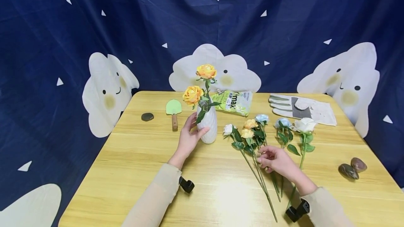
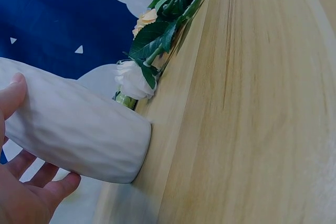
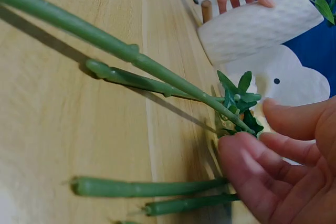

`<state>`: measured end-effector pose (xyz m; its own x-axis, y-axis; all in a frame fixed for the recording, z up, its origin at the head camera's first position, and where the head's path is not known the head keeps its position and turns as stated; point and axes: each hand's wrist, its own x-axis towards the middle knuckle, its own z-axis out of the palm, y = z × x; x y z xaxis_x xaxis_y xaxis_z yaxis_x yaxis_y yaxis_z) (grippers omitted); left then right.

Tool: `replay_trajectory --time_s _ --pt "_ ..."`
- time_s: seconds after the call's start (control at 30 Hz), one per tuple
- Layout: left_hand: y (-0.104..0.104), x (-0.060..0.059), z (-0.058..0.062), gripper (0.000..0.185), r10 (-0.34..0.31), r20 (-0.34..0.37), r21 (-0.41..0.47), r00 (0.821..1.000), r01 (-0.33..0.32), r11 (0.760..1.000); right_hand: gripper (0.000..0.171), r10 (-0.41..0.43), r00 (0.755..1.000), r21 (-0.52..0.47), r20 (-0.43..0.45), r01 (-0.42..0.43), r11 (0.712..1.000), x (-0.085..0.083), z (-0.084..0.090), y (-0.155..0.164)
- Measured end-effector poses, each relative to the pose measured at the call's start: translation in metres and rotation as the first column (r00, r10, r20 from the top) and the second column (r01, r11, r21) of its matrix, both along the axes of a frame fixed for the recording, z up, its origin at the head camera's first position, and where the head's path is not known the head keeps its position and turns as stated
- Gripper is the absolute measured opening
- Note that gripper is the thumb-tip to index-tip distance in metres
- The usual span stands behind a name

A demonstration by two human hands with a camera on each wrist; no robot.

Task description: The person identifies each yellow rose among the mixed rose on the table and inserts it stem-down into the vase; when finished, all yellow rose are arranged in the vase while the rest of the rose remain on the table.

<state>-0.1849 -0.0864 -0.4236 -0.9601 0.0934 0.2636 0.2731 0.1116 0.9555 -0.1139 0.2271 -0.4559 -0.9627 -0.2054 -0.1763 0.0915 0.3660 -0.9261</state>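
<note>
A white textured vase (image 1: 208, 129) stands upright on the table with two orange roses (image 1: 193, 95) in it. My left hand (image 1: 190, 134) holds the vase from its left side, thumb in front and fingers curved behind, also seen in the left wrist view. To the right lie several loose artificial roses, among them a yellow rose (image 1: 247, 133), a small white rose (image 1: 228, 129) and a larger white rose (image 1: 304, 125). Over their stems is my right hand (image 1: 274, 159). In the right wrist view its thumb and index finger are apart, beside a green stem (image 3: 173, 80).
A green trowel (image 1: 174, 108) and a dark stone (image 1: 147, 116) lie left of the vase. Behind it is a green-and-white bag (image 1: 235, 102). Gardening gloves (image 1: 318, 113) lie at the back right, and two brown stones (image 1: 348, 171) near the right edge.
</note>
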Motion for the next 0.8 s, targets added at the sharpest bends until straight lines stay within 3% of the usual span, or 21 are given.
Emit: replay_trajectory --time_s 0.33,0.57,0.8 --pt "-0.001 0.000 0.000 0.065 0.002 -0.006 -0.004 1.000 -0.002 1.000 0.038 0.039 0.999 0.032 0.035 -0.040 0.999 -0.003 -0.003 -0.010" --pt "-0.001 0.000 -0.001 0.065 -0.003 -0.009 -0.012 1.000 0.003 1.000 0.033 -0.022 0.997 0.039 0.070 0.019 0.999 -0.002 -0.001 -0.011" --pt "-0.001 -0.003 -0.007 0.066 0.014 0.007 0.001 1.000 -0.014 1.000 0.033 -0.030 0.996 -0.029 0.078 0.033 0.999 -0.002 0.006 -0.006"
